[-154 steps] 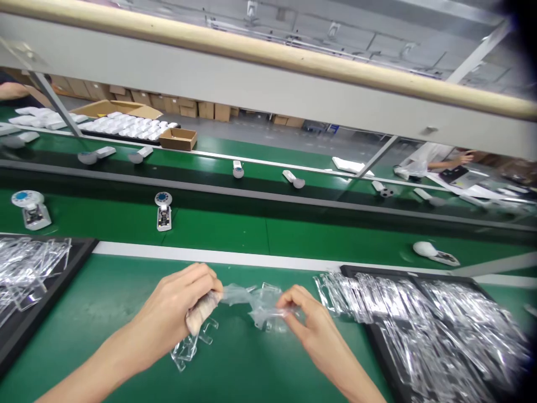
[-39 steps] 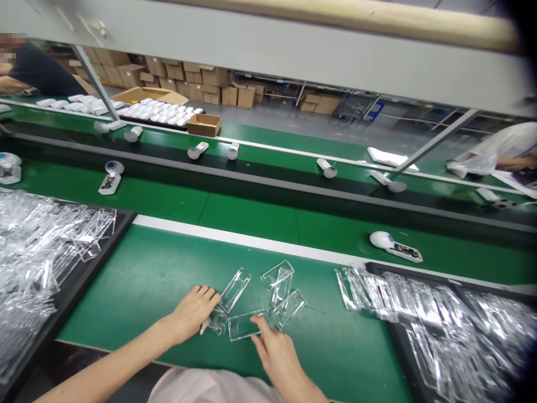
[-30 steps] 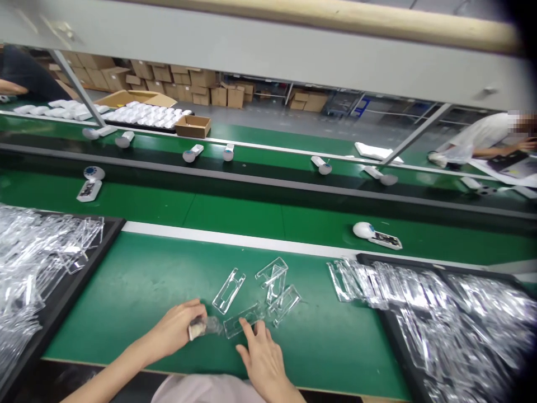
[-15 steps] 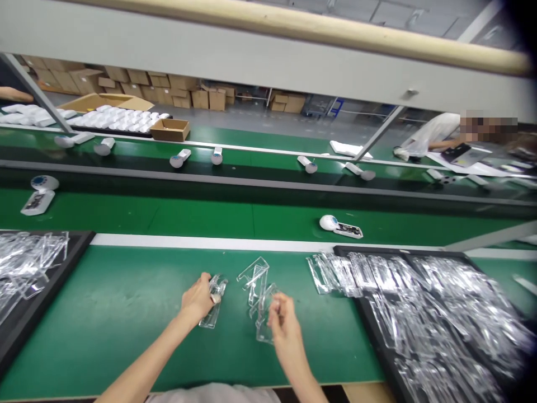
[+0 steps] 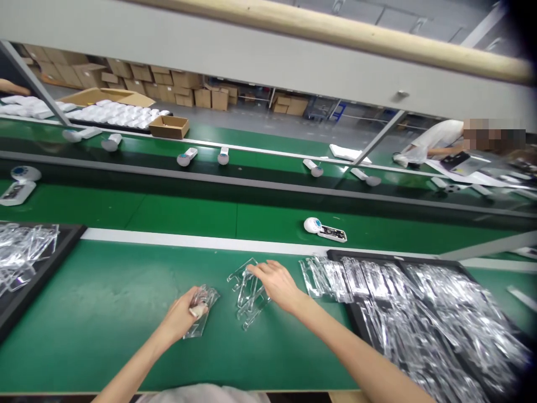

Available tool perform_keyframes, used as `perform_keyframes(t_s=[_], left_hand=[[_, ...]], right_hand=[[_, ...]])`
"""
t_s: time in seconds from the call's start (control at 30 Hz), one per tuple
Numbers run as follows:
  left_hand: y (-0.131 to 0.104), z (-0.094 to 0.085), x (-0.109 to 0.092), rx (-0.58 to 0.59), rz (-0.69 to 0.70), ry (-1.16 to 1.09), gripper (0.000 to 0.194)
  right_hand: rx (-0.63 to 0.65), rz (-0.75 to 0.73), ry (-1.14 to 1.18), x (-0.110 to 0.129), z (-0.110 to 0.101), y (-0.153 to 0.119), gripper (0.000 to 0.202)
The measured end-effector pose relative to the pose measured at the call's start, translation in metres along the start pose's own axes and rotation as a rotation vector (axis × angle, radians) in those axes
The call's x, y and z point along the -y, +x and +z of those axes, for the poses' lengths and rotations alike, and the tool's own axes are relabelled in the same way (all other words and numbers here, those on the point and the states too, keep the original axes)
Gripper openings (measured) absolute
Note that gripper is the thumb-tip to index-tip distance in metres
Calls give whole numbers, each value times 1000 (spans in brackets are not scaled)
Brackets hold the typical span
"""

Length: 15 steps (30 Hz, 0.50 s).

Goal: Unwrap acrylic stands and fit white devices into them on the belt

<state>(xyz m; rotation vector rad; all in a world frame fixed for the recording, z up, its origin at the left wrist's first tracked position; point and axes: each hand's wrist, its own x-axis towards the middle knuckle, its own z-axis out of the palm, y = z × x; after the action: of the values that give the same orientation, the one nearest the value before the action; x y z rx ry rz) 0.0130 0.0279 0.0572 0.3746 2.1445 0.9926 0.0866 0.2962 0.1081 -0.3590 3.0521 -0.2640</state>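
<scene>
Since half a second ago the right hand [image 5: 274, 284] has reached forward onto the loose clear pieces [image 5: 247, 296] on the counter [image 5: 104, 302], fingers spread, while the left hand [image 5: 184, 313], just left, pinches one clear piece [image 5: 201, 310].

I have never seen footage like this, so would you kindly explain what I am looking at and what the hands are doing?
This is one view from a camera worn on a person's head, looking down at their own bare hands over a green workbench. The left hand grips a clear plastic piece. The right hand rests on a small cluster of clear pieces. Black trays heaped with more such pieces sit at both sides. Beyond runs a green conveyor belt carrying a white device. Another person works far right.
</scene>
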Motion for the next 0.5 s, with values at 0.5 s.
perform_keyframes(t_s=[0.5], left_hand=[[-28,17,20,-190,-23,-326,25]], right_hand=[[114,-361,-10,-19,47,48,66]])
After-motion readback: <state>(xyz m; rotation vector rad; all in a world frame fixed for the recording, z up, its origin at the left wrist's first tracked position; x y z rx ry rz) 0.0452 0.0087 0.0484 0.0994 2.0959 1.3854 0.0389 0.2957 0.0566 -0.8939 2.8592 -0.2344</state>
